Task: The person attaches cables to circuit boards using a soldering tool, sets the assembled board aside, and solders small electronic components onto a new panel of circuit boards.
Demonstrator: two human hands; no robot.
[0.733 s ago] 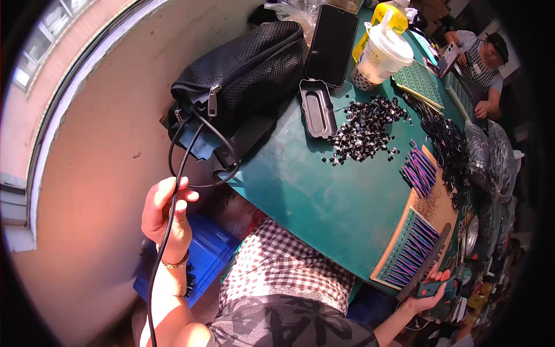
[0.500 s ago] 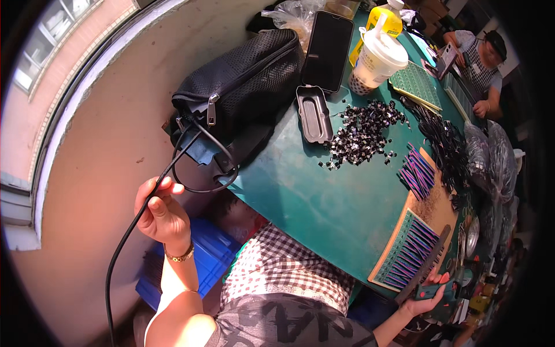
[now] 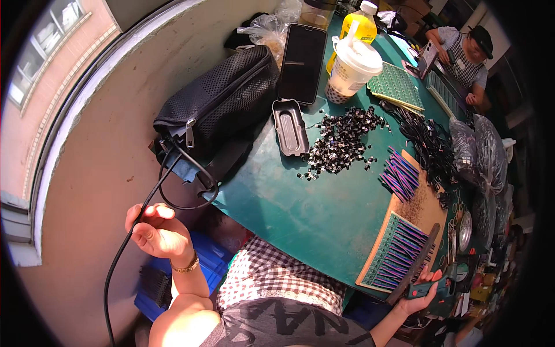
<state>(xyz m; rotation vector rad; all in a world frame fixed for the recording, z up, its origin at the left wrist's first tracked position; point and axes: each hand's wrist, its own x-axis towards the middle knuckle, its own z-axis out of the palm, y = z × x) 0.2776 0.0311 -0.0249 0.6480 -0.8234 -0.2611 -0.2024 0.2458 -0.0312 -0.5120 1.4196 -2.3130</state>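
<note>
My left hand is raised beside the wall, its thumb and fingers loosely closed on a black cable. The cable loops up to a black mesh bag with a silver zipper pull, at the table's left corner. At the table's right front edge, my right hand grips a dark green handheld device with a red button; its exact kind is unclear. Next to it a dark flat bar lies along a green slotted board holding several thin purple-blue strips.
On the green table lie a heap of small black parts, a black tray, a phone, a lidded drink cup, a yellow bottle and black cables. Another person sits at the far right.
My view has shifted, so the tabletop things appear further left and slightly lower. My left hand still has the cable and sits a little lower; my right hand keeps the green device.
</note>
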